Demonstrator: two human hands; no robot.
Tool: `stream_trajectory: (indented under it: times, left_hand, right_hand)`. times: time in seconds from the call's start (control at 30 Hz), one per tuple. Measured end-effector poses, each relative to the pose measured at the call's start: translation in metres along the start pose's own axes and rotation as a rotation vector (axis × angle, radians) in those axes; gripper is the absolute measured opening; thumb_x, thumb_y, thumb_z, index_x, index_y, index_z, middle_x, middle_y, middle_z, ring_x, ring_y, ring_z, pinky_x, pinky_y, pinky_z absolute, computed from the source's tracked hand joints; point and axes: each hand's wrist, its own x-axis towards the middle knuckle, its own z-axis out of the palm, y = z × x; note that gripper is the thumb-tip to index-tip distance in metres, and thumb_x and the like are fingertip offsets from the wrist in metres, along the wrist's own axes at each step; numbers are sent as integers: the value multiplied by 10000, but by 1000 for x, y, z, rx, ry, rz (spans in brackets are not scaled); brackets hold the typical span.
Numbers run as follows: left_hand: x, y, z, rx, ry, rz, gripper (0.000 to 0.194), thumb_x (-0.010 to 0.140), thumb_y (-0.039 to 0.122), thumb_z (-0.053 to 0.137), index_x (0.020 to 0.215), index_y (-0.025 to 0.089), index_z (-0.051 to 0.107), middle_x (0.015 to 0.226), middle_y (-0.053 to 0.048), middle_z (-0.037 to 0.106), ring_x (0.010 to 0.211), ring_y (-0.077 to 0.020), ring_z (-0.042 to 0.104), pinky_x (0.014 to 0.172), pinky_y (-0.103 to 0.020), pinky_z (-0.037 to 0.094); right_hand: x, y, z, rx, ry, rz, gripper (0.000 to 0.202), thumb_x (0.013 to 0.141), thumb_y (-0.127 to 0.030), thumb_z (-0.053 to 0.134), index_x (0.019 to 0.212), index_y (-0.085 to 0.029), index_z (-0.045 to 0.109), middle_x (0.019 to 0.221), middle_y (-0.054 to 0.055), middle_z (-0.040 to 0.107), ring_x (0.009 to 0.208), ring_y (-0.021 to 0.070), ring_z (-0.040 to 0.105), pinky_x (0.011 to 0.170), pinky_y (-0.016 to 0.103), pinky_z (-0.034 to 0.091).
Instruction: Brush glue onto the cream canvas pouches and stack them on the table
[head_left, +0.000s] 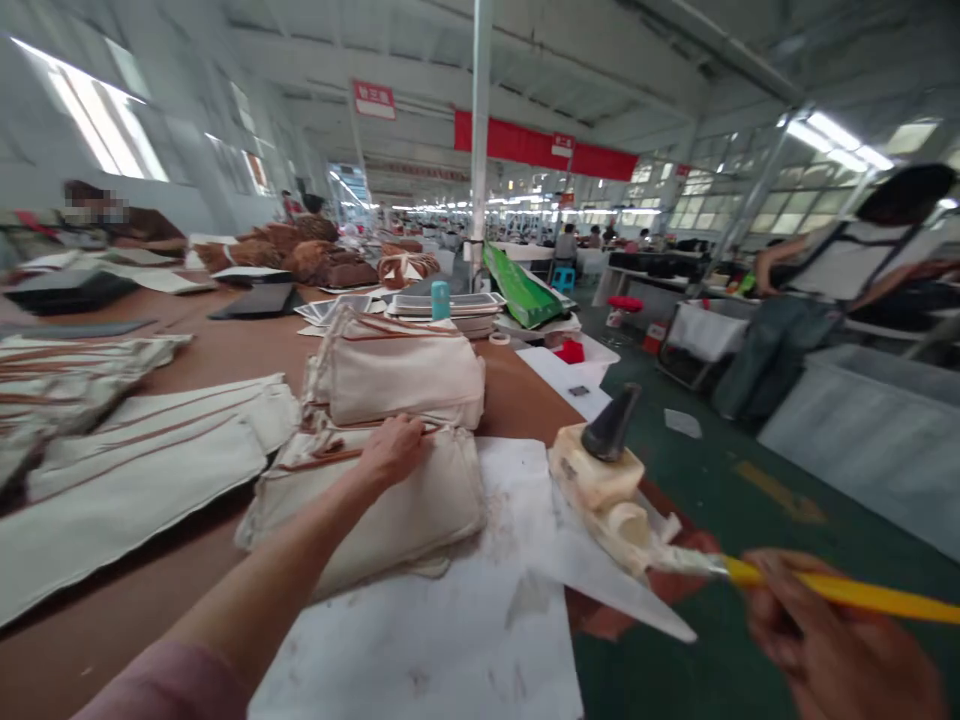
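My left hand (394,450) rests at the upper edge of a stack of cream canvas pieces (405,500) with brown trim, its fingers bent and closed on the top piece's edge. Directly behind lies another canvas stack (405,380). At the lower right my right hand (840,630) grips a brush by its yellow handle (862,592). The brush's pale, coated tip touches or lies close beside a glue-crusted plastic container (600,475) with a black cone on top. White paper (450,640), stained in places, lies under the front stack.
More canvas pieces (172,460) spread over the brown table (517,385) at left. A teal bottle (440,300), trays and a green bag (525,288) stand behind. A person (832,270) stands at right by a large grey bin (877,440); another person (142,225) is far left.
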Motion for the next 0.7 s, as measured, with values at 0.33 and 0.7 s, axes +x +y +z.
stream_trajectory:
  times: [0.33,0.7]
  left_hand:
    - [-19,11,-14,118,162,152,368,1006,406,403,1076,251,729,1043,-87,661,998,-255,623,822,-317,451]
    - [-88,57,-50,141,188,180,281,1031,360,356,986,194,578,915,-62,669,821,-228,641,659,-291,386]
  right_hand:
    - [70,39,34,-608,-151,-439,409,929,-575,528,852,-201,676,710,70,663,640,260,633,620,340,453]
    - [65,37,9,-592,-181,-450,512,960,-651,460,847,-196,667,628,51,635,551,235,608,577,317,453]
